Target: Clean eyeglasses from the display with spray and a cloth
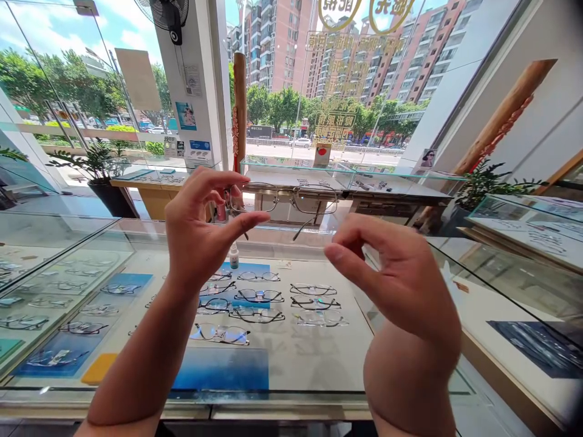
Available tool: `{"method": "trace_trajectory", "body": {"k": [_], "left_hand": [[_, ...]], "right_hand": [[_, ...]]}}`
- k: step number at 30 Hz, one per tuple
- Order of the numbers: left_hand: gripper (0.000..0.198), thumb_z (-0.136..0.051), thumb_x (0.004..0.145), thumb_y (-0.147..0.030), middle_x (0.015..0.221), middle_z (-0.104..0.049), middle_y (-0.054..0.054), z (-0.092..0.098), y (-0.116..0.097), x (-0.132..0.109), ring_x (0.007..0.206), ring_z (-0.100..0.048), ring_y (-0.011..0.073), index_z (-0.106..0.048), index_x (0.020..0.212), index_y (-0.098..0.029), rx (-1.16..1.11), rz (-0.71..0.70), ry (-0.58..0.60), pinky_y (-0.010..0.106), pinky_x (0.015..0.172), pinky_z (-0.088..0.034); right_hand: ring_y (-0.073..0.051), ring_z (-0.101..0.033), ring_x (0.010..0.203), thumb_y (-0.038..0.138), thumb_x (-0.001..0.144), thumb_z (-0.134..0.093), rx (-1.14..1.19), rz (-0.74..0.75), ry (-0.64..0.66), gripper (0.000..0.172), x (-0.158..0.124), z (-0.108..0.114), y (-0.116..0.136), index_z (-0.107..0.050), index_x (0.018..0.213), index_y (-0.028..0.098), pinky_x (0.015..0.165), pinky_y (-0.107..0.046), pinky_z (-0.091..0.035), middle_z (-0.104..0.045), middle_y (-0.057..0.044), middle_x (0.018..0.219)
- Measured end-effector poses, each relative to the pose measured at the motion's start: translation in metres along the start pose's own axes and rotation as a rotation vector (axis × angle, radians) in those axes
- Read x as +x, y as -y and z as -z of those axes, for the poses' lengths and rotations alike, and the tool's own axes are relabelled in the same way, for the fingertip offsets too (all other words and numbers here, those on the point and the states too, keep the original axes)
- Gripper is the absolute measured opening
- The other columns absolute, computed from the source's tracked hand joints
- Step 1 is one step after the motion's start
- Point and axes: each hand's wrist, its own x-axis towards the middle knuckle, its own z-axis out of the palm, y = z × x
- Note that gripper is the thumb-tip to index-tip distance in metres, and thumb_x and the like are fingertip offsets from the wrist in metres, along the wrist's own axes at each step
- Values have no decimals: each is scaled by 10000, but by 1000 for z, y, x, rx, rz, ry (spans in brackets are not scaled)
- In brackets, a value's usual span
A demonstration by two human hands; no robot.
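A pair of thin-rimmed eyeglasses (286, 193) hangs level above the counter, lenses side by side and temples pointing down toward me. My left hand (200, 224) grips its left end, index finger by the top rim and thumb below the lens. My right hand (392, 273) is just right of and below the other lens, apart from the frame. Its fingers are curled in near the thumb tip, and nothing shows between them. Under both hands, several eyeglasses (259, 295) lie in rows inside the glass display case (319, 370). A small bottle (234, 256) stands beyond them.
More eyeglasses (84, 328) fill the case on the left, near a yellow pad (99, 368). To the right, a dark pouch (537, 346) lies by another glass case (523, 224). A further showcase (291, 176) runs along the window. Potted plants (107, 182) stand beside it.
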Motion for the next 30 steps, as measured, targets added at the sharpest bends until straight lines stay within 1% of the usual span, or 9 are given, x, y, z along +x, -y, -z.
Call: {"method": "trace_trajectory", "body": {"k": [3, 4, 6, 8, 11, 13, 15, 22, 30], "left_hand": [[410, -964, 845, -583, 1096, -720, 21, 1, 1, 3, 1006, -703, 223, -796, 1143, -357, -109, -21, -5, 419, 864, -640], [417, -976, 835, -571, 1111, -720, 26, 1, 2, 3, 1015, -699, 223, -802, 1151, -361, -146, -27, 0, 410, 851, -635], [431, -994, 817, -552, 1131, -711, 36, 0, 2, 3, 1030, -692, 222, -815, 1161, -364, -205, -37, 15, 384, 801, -621], [436, -1004, 806, -533, 1146, -697, 46, -2, 1, 3, 1047, -686, 223, -827, 1165, -360, -237, -45, 35, 363, 754, -606], [432, -1012, 803, -507, 1162, -687, 56, -5, -2, 0, 1074, -683, 233, -834, 1163, -350, -258, -55, 67, 352, 732, -600], [420, -1011, 809, -490, 1171, -689, 61, -8, -5, -1, 1102, -687, 242, -832, 1159, -342, -265, -51, 82, 352, 745, -609], [414, -1014, 812, -467, 1184, -692, 64, -11, -6, -3, 1122, -690, 247, -828, 1156, -332, -271, -46, 93, 350, 757, -622], [417, -1032, 795, -419, 1186, -685, 73, -19, -9, -7, 1124, -692, 245, -824, 1140, -308, -315, -24, 110, 346, 758, -668], [444, -1036, 793, -396, 1183, -682, 63, -24, -10, -11, 1098, -697, 227, -835, 1185, -337, -376, 7, 136, 362, 804, -701]], "right_hand": [[-120, -544, 626, 447, 1121, -641, 66, -49, 555, 379, 6, 4, -7, -665, 812, 229, 612, -294, -414, -638, 36, 698], [-131, -578, 671, 448, 1134, -610, 80, -56, 662, 378, 9, 0, -9, -684, 843, 219, 650, -299, -431, -677, 18, 739], [-155, -639, 770, 415, 1159, -534, 124, -84, 717, 352, 14, -17, -11, -716, 940, 209, 731, -313, -468, -734, -16, 843], [-172, -674, 846, 375, 1169, -478, 148, -153, 603, 311, 16, -41, -12, -720, 1060, 214, 795, -326, -499, -757, -32, 937], [-201, -682, 903, 432, 1143, -518, 91, -219, 283, 272, 15, -80, -16, -669, 1235, 225, 839, -360, -533, -767, -51, 1049], [-202, -688, 866, 477, 1111, -571, 117, -195, 117, 346, 15, -99, -21, -624, 1344, 226, 798, -361, -554, -773, -58, 1072], [-184, -702, 833, 465, 1100, -596, 196, -155, 14, 373, 14, -110, -25, -608, 1392, 233, 786, -352, -582, -781, -52, 1093], [-165, -758, 862, 323, 1053, -661, 304, -78, -136, 246, 15, -112, -25, -715, 1282, 254, 751, -325, -636, -825, -33, 1089], [-164, -781, 888, 329, 1037, -684, 299, -15, -239, 196, 16, -108, -22, -752, 1202, 250, 737, -327, -664, -852, -41, 1128]]}}
